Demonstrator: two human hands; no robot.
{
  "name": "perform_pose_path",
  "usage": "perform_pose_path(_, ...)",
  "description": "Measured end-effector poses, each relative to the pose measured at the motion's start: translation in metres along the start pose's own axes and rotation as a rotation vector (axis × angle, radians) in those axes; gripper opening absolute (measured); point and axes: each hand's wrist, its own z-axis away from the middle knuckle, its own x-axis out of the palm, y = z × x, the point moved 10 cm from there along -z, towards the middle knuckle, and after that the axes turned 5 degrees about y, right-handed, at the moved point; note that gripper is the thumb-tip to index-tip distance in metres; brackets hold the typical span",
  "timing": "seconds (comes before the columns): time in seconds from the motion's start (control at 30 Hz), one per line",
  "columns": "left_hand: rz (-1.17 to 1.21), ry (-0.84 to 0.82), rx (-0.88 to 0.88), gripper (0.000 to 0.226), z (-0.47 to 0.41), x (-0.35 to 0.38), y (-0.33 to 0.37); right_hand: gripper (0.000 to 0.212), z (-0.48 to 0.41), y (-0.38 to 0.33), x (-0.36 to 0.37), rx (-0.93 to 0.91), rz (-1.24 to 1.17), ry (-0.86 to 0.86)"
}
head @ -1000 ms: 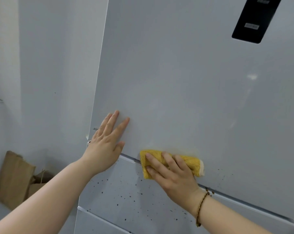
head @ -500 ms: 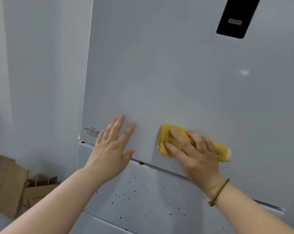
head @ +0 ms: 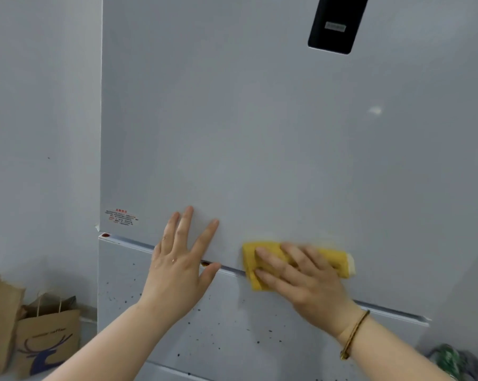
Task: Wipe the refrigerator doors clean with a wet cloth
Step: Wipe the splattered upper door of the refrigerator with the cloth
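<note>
Head view: right hand (head: 301,281), fingers flat, has swept the yellow cloth (head: 262,251) back down to the upper door's (head: 259,133) bottom edge; left hand (head: 177,268) braces flat; speckled lower door (head: 232,339) awaits.

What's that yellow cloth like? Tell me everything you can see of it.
The yellow cloth looks like soft folded terry, an oblong with a paler right end. It lies flat on the bottom edge of the upper refrigerator door, its lower left corner crossing the seam onto the speckled lower door. The right hand presses it with straight, spread fingers over its middle. It looks blurred; wetness cannot be judged.
</note>
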Motion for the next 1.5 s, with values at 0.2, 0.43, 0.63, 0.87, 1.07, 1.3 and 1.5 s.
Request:
perform_pose_path(0.2,0.032,0.014,-0.026,0.061,0.002,0.005,0.003,0.028,0.009,0.089,-0.041,0.355,0.2,0.189)
perform_pose_path(0.43,0.104,0.107,0.14,0.058,0.0,-0.01,0.057,0.026,0.061,0.013,-0.012,0.124,0.092,-0.016)
perform_pose_path(0.63,0.066,0.067,0.154,0.057,-0.001,0.01,0.07,0.027,0.065,0.068,-0.038,0.082,0.123,-0.028)
perform_pose_path(0.87,0.008,0.06,0.155,0.06,0.001,0.015,0.069,0.029,0.101,0.048,-0.031,0.398,0.173,0.042)
perform_pose_path(1.07,0.018,0.082,0.17,0.057,0.003,0.016,0.067,0.027,0.113,0.042,-0.033,0.075,0.095,-0.107)
perform_pose_path(1.3,0.029,0.078,0.17,0.057,0.002,0.017,0.069,0.038,0.138,0.096,-0.066,0.611,0.244,0.04)
perform_pose_path(1.5,0.2,0.065,0.118,0.056,0.002,0.01,0.064,0.038,0.12,0.061,-0.042,0.571,0.166,-0.046)
